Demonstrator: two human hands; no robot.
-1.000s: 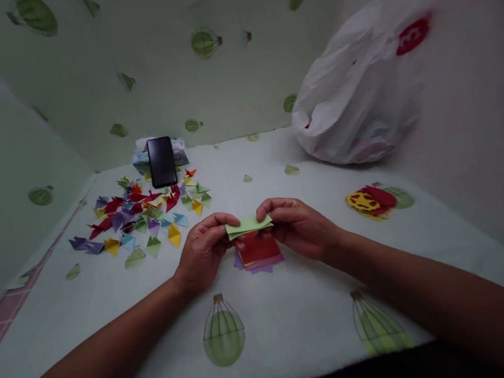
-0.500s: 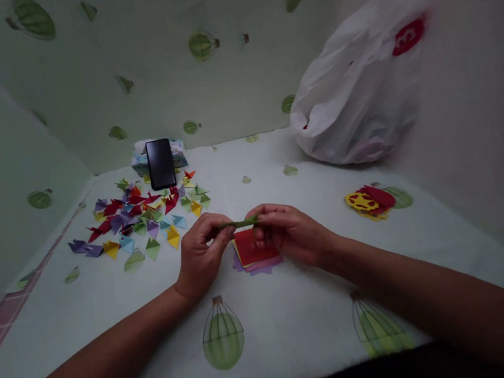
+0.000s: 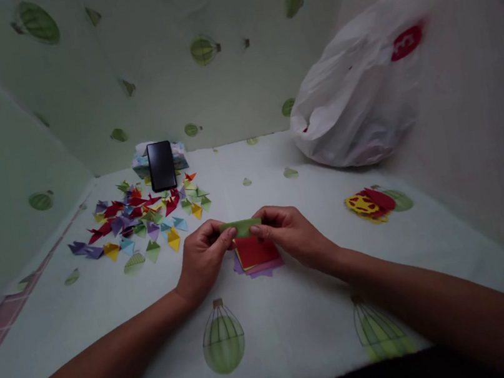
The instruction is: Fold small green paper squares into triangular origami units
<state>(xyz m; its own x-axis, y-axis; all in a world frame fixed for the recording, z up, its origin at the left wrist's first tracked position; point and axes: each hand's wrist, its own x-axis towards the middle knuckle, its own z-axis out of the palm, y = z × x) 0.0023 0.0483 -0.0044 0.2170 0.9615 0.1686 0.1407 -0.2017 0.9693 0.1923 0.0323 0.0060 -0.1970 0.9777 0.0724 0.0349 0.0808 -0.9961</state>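
A small green sheet of origami paper (image 3: 241, 228), seen as a folded strip, is stretched between both hands. My left hand (image 3: 203, 253) pinches its left end between thumb and fingers. At the other end my right hand (image 3: 294, 233) grips it the same way, thumb in front. Just below lies a stack of coloured paper squares (image 3: 257, 251), red on top with yellow, pink and purple edges showing. The upper edge of that stack is hidden behind the green paper and the fingers.
Many small folded paper pieces (image 3: 136, 222) spread over the left of the table. Behind them a black phone (image 3: 161, 166) leans on a tissue box (image 3: 179, 154). Yellow and red cut-out shapes (image 3: 370, 204) lie at right, before a white plastic bag (image 3: 355, 91).
The green paper was seen nearly edge-on and now shows its broad face toward me. My right fingers have drawn up around its end, and both thumbs press on its front.
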